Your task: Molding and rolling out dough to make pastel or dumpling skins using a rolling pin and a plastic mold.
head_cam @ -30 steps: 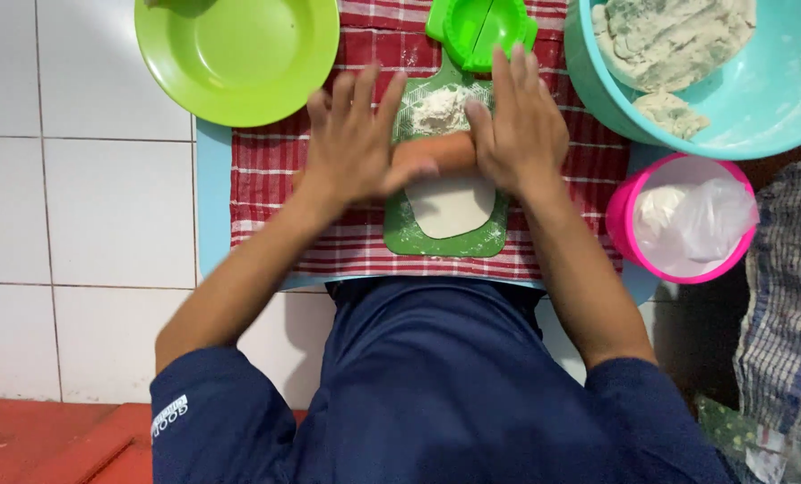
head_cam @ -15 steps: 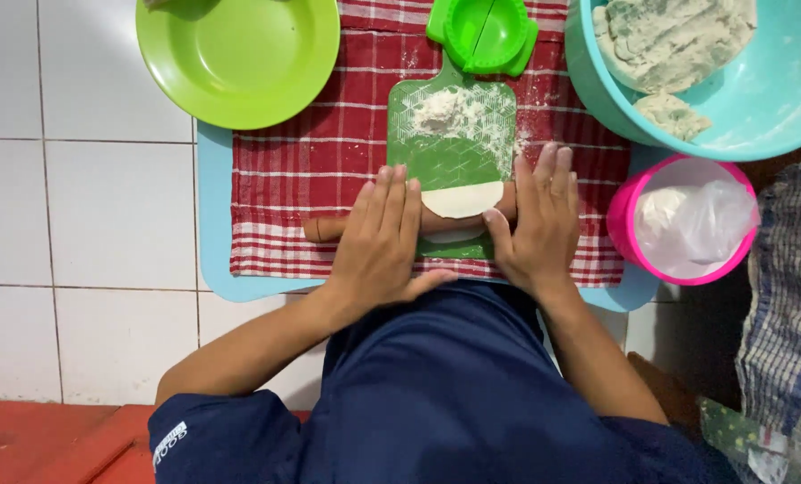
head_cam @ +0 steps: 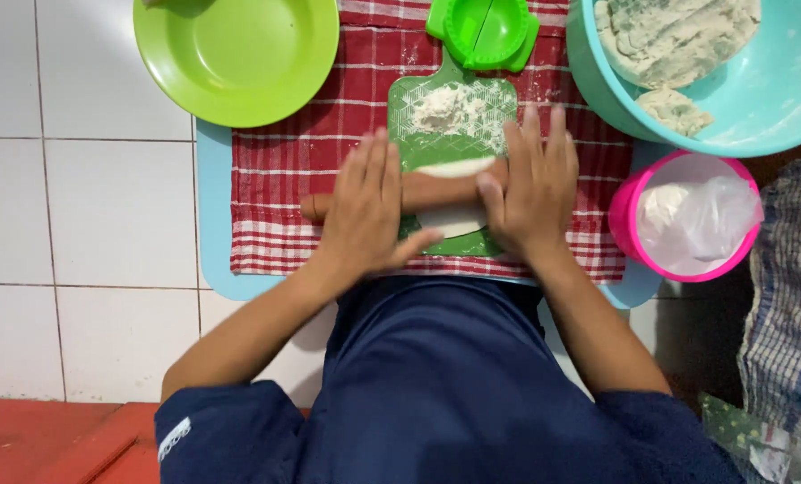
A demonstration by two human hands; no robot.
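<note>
Your left hand and right hand both lie flat, palms down and fingers stretched out, on a brown wooden rolling pin. Neither hand closes around it; they press on top, one toward each end, with the bare middle of the pin showing between them. The pin lies crosswise over a thin, pale, flattened piece of dough, which shows above and below the pin. The dough rests on a small green plastic cutting board with a handle, and a mound of white flour sits on the board's far half, beyond your fingertips.

The board lies on a red-and-white checked cloth, spread over a light blue tray on the white tiled floor. At the far end of the board sits a round green plastic dumpling press. To your left stands a lime green plastic plate. To your right stands a large turquoise bowl holding a lump of pale dough, and nearer you a pink round tub lined with clear plastic.
</note>
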